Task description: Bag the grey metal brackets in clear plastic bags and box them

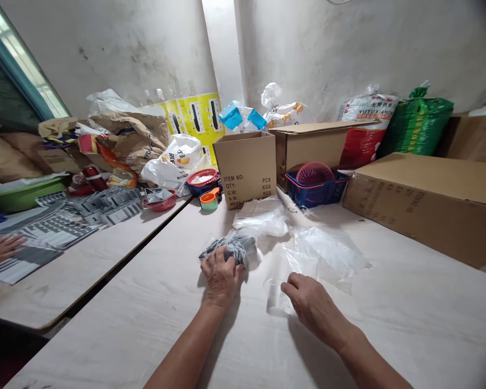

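The left hand (pixel 221 278) sits in the middle of the frame, closed over a crumpled bundle of dark grey material wrapped in clear plastic (pixel 243 249), its fingers gripping the top. The right hand (pixel 314 305) holds nothing: it is open with the fingers loosely curled, and lies just beside a loose sheet of clear plastic film (pixel 322 259), its fingertips near the film's edge. The bundle and film lie together on a pale laminate table (pixel 405 319), with a crumpled white translucent plastic bag (pixel 263 219) just beyond them.

Further up the table stands an open tan cardboard box (pixel 246 165), with a roll of orange-and-green tape (pixel 209 201) at its left. To its right, a blue plastic basket (pixel 308 195) holds a round pink basket (pixel 315 174), and a large closed tan carton (pixel 425 205) fills the right of the frame. A green woven sack (pixel 417 127) leans at the upper right.

At the far left edge, another person's hand (pixel 0 251) rests on striped grey-and-white printed sheets (pixel 52 232) on a second pale table (pixel 85 275). Beyond these, at the upper left, is a brown paper sack (pixel 133 135).
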`<action>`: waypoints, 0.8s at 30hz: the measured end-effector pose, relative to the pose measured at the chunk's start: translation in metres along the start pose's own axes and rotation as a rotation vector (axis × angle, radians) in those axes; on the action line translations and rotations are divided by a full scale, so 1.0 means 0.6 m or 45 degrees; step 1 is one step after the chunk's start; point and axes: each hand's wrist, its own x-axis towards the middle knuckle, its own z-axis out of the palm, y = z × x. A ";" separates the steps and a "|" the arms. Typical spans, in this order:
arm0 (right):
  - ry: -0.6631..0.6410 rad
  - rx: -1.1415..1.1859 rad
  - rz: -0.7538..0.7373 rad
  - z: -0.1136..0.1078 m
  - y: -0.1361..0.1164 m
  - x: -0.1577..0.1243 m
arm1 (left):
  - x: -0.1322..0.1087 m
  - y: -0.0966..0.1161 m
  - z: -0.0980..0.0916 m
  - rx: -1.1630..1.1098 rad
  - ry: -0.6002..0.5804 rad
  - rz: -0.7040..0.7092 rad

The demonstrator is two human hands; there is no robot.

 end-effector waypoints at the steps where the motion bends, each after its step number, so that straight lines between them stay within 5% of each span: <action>1: 0.004 -0.001 -0.002 0.000 0.000 0.000 | 0.000 0.000 0.002 -0.011 0.007 -0.009; 24: 0.004 0.004 -0.014 0.000 -0.005 0.000 | 0.000 -0.019 0.022 -0.002 0.064 0.066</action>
